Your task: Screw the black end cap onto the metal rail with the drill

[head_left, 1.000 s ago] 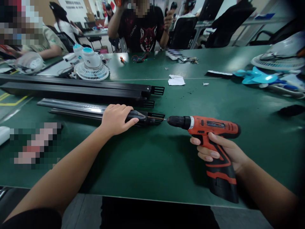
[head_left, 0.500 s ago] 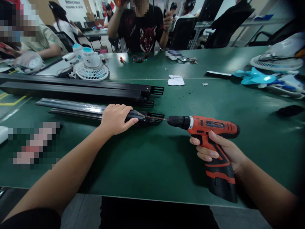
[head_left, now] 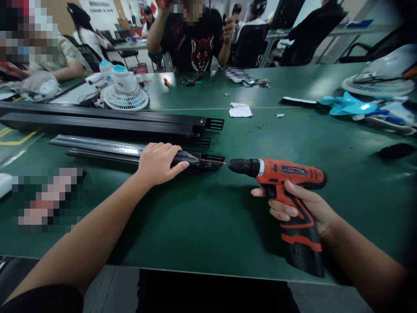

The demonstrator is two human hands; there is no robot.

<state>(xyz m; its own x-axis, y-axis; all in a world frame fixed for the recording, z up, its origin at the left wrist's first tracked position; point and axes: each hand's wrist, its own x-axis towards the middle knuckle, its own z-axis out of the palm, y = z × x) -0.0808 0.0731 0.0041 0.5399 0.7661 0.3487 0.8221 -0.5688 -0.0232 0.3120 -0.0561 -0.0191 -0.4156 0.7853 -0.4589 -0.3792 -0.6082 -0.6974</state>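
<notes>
- Power drill (head_left: 289,171): orange and black, positioned over the near part of the table (head_left: 208,234), to the right of the black profile (head_left: 107,145); chuck points left.
- Right hand (head_left: 304,206): closed around the drill handle; index finger extends forward beside the trigger.
- Drill bit: thin, directed at the slotted end piece (head_left: 215,161) of the black profile; exact contact is too small to tell.
- Left hand (head_left: 159,163): gripping the black profile from above near that end, fingers over the top, thumb toward the drill.
- Long black beams (head_left: 97,121): lie on the table beyond the black profile, roughly parallel to it.
- White paper (head_left: 240,111): lies beyond the drill.
- White fan (head_left: 127,99): stands at far left, beyond the beams.
- Blue fan blade (head_left: 352,104): lies at far right.
- Co-worker (head_left: 198,39): across the table, both forearms raised.
</notes>
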